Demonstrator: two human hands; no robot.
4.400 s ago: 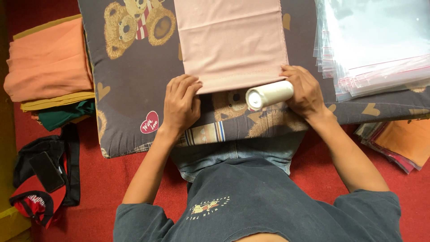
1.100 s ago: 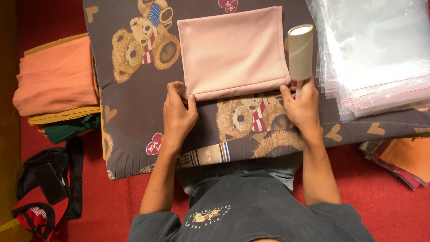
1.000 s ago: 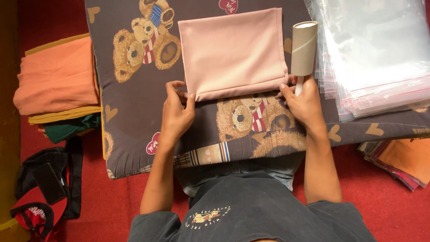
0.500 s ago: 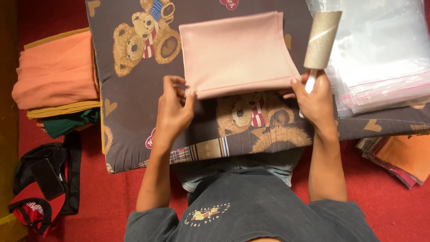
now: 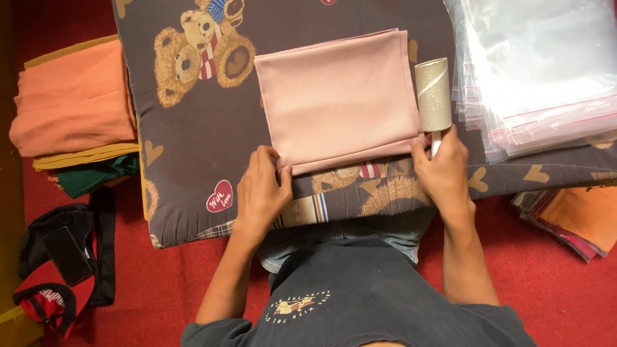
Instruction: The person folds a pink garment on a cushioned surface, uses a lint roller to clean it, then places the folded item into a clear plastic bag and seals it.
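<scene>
A folded rectangle of pale pink cloth (image 5: 339, 96) lies flat in the middle of a dark grey cushion printed with brown teddy bears and hearts (image 5: 193, 128), its long folded edge toward the person. The left hand (image 5: 262, 193) rests at the near left corner of the pink cloth, fingers curled loosely with their tips on the cloth's edge and the thumb just beside it, pressing rather than gripping. The right hand (image 5: 443, 170) sits at the near right corner, fingers closed around the white handle of a lint roller with a beige, speckled sticky cylinder (image 5: 433, 95); the roller stands pointing away from the person, lying along the right edge of the pink cloth and touching it. Farther right, a stack of clear plastic zip bags with red seal strips (image 5: 533, 71) overlaps the right side of the cushion, just beside the roller. On the left, off the cushion, a pile of folded orange, mustard and green fabrics (image 5: 74, 112) sits on the red carpet (image 5: 553, 276). Nearer on the left lie a black strap bag (image 5: 61, 244) and a red cap (image 5: 54, 299). At the right edge, below the cushion, another stack of folded orange and pink fabric (image 5: 578, 215) rests on the carpet.
</scene>
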